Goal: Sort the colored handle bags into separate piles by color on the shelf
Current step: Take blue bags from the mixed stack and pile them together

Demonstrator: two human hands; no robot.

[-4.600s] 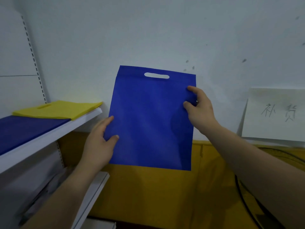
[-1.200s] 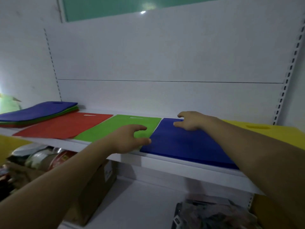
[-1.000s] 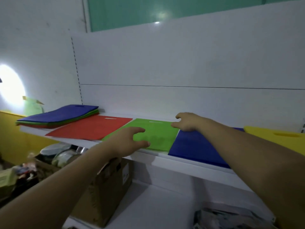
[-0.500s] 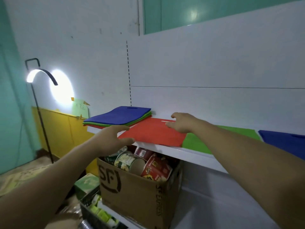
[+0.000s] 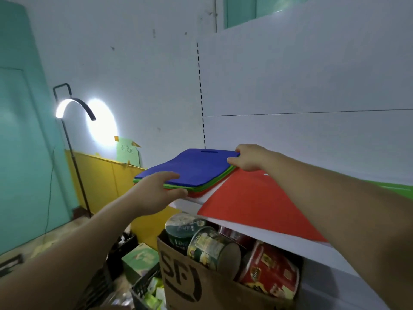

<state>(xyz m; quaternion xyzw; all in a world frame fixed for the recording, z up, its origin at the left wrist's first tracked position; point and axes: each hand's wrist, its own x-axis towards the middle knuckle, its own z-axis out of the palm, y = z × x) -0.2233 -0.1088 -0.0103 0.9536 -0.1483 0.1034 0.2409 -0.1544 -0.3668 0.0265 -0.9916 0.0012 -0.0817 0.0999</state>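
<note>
A mixed stack of handle bags lies at the shelf's left end, with a blue bag (image 5: 194, 166) on top, green bags (image 5: 207, 185) under it and red at the bottom. My left hand (image 5: 156, 193) holds the stack's front edge, fingers on the blue bag and thumb under the green layers. My right hand (image 5: 250, 157) pinches the blue bag's far right corner. A single red bag (image 5: 257, 202) lies flat to the right of the stack. Further right, a sliver of a green bag (image 5: 402, 189) shows.
The white shelf (image 5: 279, 237) has a white back panel. Below it stands an open SF cardboard box (image 5: 190, 285) full of cans and tubs. A lit floor lamp (image 5: 73, 104) stands at the left wall, and small boxes and clutter lie on the floor.
A blue bag held up earlier was laid on the shelf's blue pile. Both hands and my view then swept left past the green and red bags and took hold of the mixed stack.
</note>
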